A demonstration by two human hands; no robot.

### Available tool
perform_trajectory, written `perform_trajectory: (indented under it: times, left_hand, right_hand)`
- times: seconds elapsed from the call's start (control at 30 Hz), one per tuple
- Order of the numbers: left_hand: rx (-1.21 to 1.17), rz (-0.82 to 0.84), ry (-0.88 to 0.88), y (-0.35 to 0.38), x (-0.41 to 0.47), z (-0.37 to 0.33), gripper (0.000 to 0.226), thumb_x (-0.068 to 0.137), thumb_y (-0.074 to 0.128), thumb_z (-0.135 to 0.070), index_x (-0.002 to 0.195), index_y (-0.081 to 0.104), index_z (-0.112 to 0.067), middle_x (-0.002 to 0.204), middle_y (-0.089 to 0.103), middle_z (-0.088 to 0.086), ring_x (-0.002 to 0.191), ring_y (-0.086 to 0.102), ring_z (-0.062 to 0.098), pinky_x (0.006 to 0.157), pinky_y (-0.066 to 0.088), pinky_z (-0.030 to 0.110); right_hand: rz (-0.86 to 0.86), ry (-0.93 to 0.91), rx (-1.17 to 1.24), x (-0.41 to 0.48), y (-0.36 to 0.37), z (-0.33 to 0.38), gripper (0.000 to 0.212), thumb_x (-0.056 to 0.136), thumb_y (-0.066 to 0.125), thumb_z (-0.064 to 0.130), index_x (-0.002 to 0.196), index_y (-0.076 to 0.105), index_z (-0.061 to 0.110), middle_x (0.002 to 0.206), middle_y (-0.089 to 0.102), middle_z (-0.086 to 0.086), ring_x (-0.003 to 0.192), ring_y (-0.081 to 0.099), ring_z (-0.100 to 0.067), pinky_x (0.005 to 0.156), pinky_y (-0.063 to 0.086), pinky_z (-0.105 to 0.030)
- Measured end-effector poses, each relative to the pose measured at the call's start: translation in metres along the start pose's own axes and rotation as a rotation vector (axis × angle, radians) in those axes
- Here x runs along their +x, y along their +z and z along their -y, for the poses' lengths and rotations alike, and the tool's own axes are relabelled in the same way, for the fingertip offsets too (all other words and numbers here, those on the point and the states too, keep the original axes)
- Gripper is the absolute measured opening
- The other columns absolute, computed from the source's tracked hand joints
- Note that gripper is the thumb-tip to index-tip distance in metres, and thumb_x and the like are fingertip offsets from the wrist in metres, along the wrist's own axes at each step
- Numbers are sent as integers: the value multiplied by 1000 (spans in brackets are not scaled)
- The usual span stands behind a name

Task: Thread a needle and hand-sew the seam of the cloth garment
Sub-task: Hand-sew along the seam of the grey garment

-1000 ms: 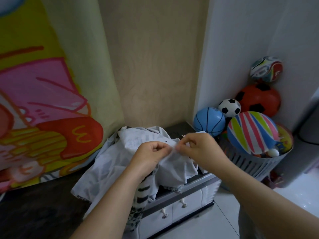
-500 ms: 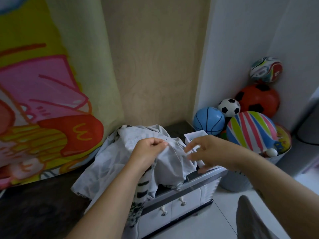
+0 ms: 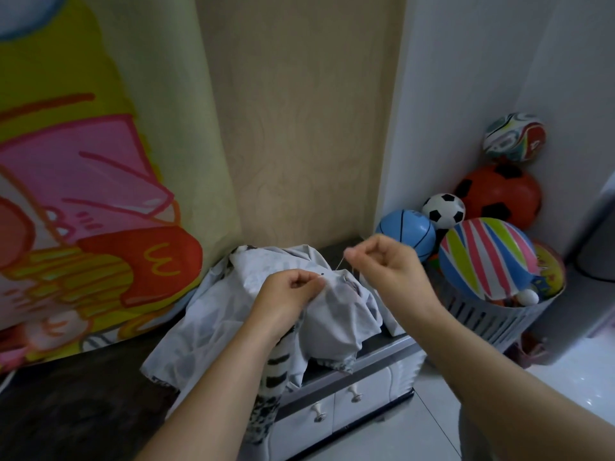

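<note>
A pale grey cloth garment [image 3: 336, 314] with black-and-white striped parts lies bunched on a dark cabinet top [image 3: 392, 342]. My left hand [image 3: 289, 294] pinches a fold of the cloth near its top edge. My right hand [image 3: 386, 261] is raised a little above and to the right of it, thumb and forefinger pinched together. A thin thread [image 3: 339, 264] runs from those fingertips down to the cloth. The needle itself is too small to make out.
A low cabinet with white drawers [image 3: 336, 407] stands under the cloth. To the right a slatted grey basket [image 3: 489, 317] holds several balls, with a striped ball [image 3: 486, 257] on top. A colourful printed curtain [image 3: 83, 194] hangs at the left. White floor tiles lie below.
My right hand reached toward a white box at the cabinet's right edge, then came back and rose with a thread drawn taut from the cloth. My left hand kept its pinch on the fold.
</note>
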State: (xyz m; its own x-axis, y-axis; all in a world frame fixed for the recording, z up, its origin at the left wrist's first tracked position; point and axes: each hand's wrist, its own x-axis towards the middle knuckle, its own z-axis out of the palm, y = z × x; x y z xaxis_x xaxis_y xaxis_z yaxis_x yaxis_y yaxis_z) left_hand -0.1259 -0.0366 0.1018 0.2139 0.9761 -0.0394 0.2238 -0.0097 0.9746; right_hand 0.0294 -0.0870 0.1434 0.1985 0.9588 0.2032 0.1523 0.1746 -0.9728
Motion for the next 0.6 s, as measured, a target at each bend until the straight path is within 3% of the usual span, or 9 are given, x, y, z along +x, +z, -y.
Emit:
perform_trajectory:
  times: [0.1, 0.2, 0.37, 0.47, 0.53, 0.6]
  left_hand:
    - [-5, 2, 8, 1, 1, 0, 11, 89, 66, -17, 79, 70, -18, 74, 68, -7, 60, 59, -10, 59, 43, 3]
    - [28, -14, 10, 2, 2, 0, 13, 89, 65, -17, 78, 70, -19, 75, 68, -8, 67, 59, -3, 59, 42, 3]
    - [22, -66, -4, 1, 5, 1, 18, 88, 66, -14, 72, 67, -23, 68, 65, -12, 64, 56, -4, 57, 40, 2]
    - [-16, -66, 0, 2, 3, 1, 13, 88, 67, -14, 76, 68, -19, 73, 66, -9, 68, 57, -1, 58, 41, 2]
    - [-12, -63, 6, 1, 1, 0, 9, 88, 67, -16, 80, 68, -18, 78, 68, -7, 72, 59, 0, 60, 43, 1]
    - [-14, -65, 13, 1, 0, 0, 8, 88, 67, -17, 81, 69, -18, 79, 69, -7, 75, 60, 3, 62, 44, 2]
  right_hand:
    - [104, 100, 553, 2, -2, 13, 21, 86, 57, 5, 68, 48, 8, 42, 30, 6, 36, 26, -5, 75, 57, -29]
    - [280, 265, 680, 3, -4, 21, 18, 80, 56, 13, 64, 48, 12, 45, 23, 7, 38, 20, -5, 71, 57, -36]
    - [636, 504, 604, 1, -20, 16, 25, 78, 71, 20, 57, 56, 19, 50, 17, 6, 46, 13, -8, 65, 57, -32]
    - [921, 601, 490, -2, -31, 13, 14, 77, 75, 21, 71, 63, 17, 51, 25, 7, 46, 18, -6, 68, 59, -34]
    - [1025, 594, 188, -3, -32, 16, 7, 88, 64, 18, 86, 63, 12, 52, 30, 6, 43, 29, -5, 73, 59, -34]
    - [871, 540, -251, 0, -28, 13, 13, 88, 63, 22, 93, 63, 10, 62, 46, 4, 48, 50, -7, 73, 58, -30]
